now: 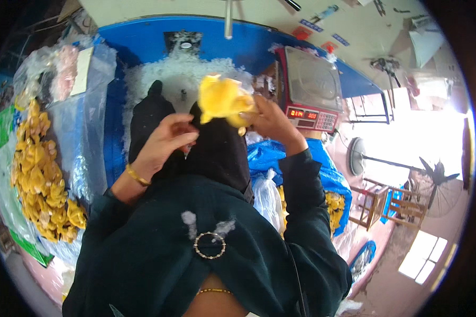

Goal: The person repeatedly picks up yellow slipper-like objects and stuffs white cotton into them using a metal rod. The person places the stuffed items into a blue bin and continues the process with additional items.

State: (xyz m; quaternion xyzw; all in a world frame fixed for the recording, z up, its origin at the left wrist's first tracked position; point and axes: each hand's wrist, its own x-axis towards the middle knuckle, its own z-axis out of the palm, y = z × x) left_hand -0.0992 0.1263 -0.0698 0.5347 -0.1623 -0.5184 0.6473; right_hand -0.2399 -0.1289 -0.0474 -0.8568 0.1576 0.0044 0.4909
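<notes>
My right hand (pixel 269 120) is closed round one side of a yellow plush toy (pixel 220 98), raised above my black-clad legs. The toy looks soft, with small stubby projections, and is slightly blurred. Just left of it is my left hand (pixel 170 138), its fingers loosely curled and the thumb held apart, with nothing visible between them. A gap separates this hand from the toy. White fluffy stuffing (pixel 143 79) lies spread beyond my legs, in front of a blue panel (pixel 137 39).
At left, many yellow plush pieces (pixel 37 174) fill clear plastic sheeting (pixel 84 137). A red-and-white digital scale (pixel 313 84) stands at far right. Below it, a blue plastic bag (pixel 328 169) holds more yellow pieces. A metal rod (pixel 228 21) hangs at the top; wooden stools (pixel 373 203) stand right.
</notes>
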